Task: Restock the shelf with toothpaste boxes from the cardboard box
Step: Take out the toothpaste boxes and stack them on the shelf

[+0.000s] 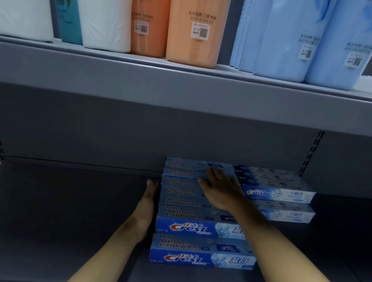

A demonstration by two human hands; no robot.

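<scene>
On the lower gray shelf, blue toothpaste boxes sit in two piles, side by side. One pile runs from the front part of the shelf back toward the rear wall. The other pile is just beside it on the right, closer to the back of the shelf. Both piles look two boxes high.

The left hand has straight fingers and lies flat against the left side of the long pile. It grips nothing. The right hand is spread out flat on top of the long pile, near the back, with its fingers straight and pressing down on the boxes. It does not curl round anything.

Both bare arms reach in from the front edge of the shelf.

Up on the higher shelf stand white bottles, orange bottles and pale blue packs, all upright near its front edge.
</scene>
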